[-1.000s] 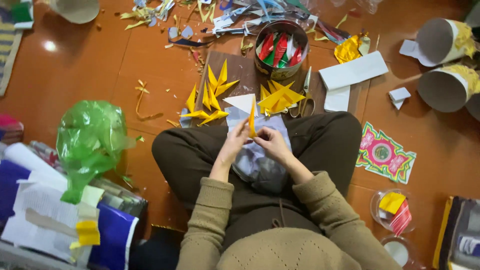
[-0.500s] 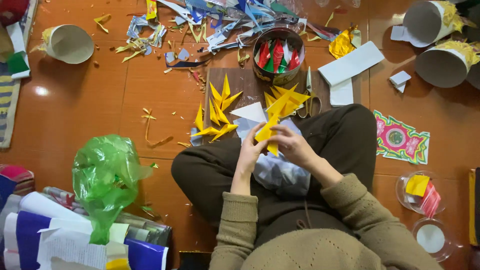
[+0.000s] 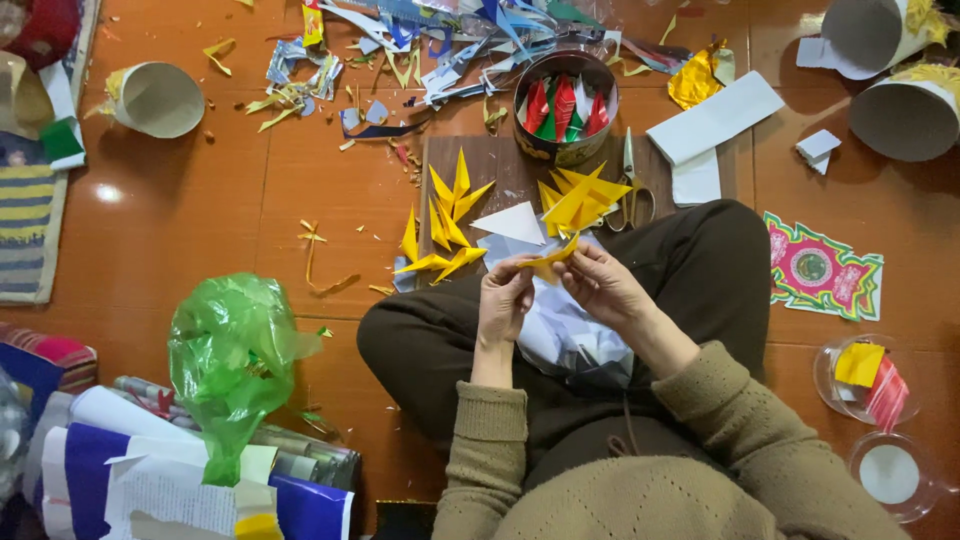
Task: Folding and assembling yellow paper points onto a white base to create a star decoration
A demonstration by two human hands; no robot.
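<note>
Yellow paper piece [image 3: 551,257] had swung from upright to flat — left hand [image 3: 505,298] and right hand [image 3: 600,285] both pinched it, near wooden board [image 3: 500,175].

A yellow paper strip [image 3: 552,256] is pinched between the left hand [image 3: 505,300] and the right hand [image 3: 600,285], held above the lap of a person seated cross-legged on the floor [image 3: 200,230]. White paper scraps [image 3: 560,325] are seen in the lap beneath the hands. Just beyond the hands, folded yellow points [image 3: 445,225] are spread over a brown board [image 3: 500,170], beside a white triangle [image 3: 512,224]. At the board's far edge a round tin [image 3: 565,120] is filled with red and green pieces. Scissors [image 3: 632,185] are laid right of the tin. A green plastic bag [image 3: 235,360] is set at the left, and a patterned paper [image 3: 822,268] lies at the right.
</note>
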